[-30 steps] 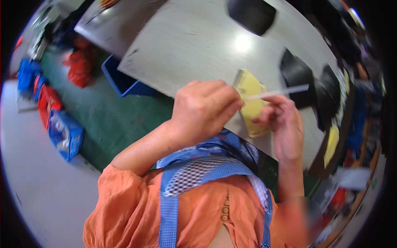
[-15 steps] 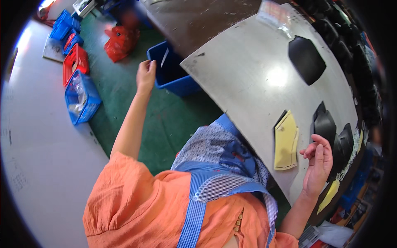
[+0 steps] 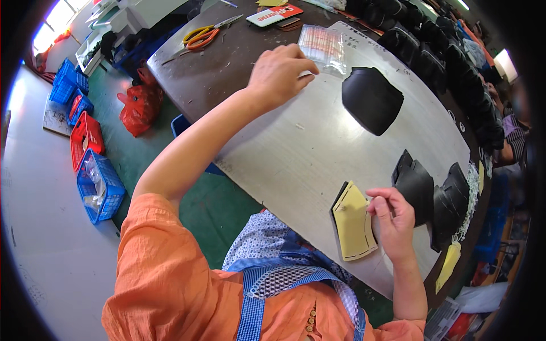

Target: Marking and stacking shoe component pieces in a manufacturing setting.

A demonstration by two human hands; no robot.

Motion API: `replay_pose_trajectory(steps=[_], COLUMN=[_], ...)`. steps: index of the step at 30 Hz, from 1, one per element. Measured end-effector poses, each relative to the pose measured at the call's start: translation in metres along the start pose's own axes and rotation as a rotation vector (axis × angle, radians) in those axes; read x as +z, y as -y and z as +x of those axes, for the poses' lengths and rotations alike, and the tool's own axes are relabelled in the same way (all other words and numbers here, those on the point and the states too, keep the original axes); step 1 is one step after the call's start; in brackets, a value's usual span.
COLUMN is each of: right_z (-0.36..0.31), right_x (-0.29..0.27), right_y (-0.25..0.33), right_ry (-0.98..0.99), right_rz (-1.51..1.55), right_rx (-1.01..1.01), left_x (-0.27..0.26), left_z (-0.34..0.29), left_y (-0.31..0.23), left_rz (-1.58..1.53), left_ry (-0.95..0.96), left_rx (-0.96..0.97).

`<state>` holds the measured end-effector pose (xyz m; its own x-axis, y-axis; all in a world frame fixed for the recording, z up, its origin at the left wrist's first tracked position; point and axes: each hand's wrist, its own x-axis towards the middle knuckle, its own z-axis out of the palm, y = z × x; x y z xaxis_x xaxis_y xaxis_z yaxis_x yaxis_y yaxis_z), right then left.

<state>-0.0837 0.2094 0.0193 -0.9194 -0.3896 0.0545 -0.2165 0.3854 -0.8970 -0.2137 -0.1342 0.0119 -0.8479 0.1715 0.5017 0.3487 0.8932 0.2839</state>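
My left hand [image 3: 281, 75] is over the far part of the grey metal sheet [image 3: 284, 148], thumb and bent fingers slightly apart, with nothing plain between them. Its fingertips are beside a clear plastic packet [image 3: 323, 48] of pale strips. A black panel [image 3: 372, 99] lies flat to the right of that hand. My right hand [image 3: 393, 219] hovers near the front edge, fingers loosely bent and apart, with no held thing visible. Beside it lies a yellow template [image 3: 354, 227] with dark dashes along its edges, on top of a black piece. More black pieces [image 3: 418, 190] lie beyond the right hand.
Orange-handled scissors [image 3: 202, 37] and a red and white flat case [image 3: 274, 15] rest on the brown table [image 3: 227, 59]. A blue bin [image 3: 180, 125] stands below its left edge. Baskets [image 3: 101, 187] and a red bag [image 3: 139, 108] are at left. Another person [image 3: 509, 133] is at far right.
My left hand has swung from above the blue bin, up and right, over the metal sheet to the packet. My right hand's fingers bend more beside the yellow template. The view has shifted.
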Motion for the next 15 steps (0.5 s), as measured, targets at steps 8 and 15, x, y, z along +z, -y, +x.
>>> replay_pose_trajectory(steps=[8,15], right_z=[0.008,0.007], right_x=[0.008,0.008], right_y=[-0.01,-0.018], right_ry=[-0.001,-0.012], right_rz=[-0.058,-0.107], right_rx=[-0.083,-0.16], left_x=[0.064,0.062], left_z=[0.064,0.066], left_y=[0.024,0.032], left_rz=[0.142,0.209], left_ry=[0.029,-0.023], left_rx=[0.109,0.284])
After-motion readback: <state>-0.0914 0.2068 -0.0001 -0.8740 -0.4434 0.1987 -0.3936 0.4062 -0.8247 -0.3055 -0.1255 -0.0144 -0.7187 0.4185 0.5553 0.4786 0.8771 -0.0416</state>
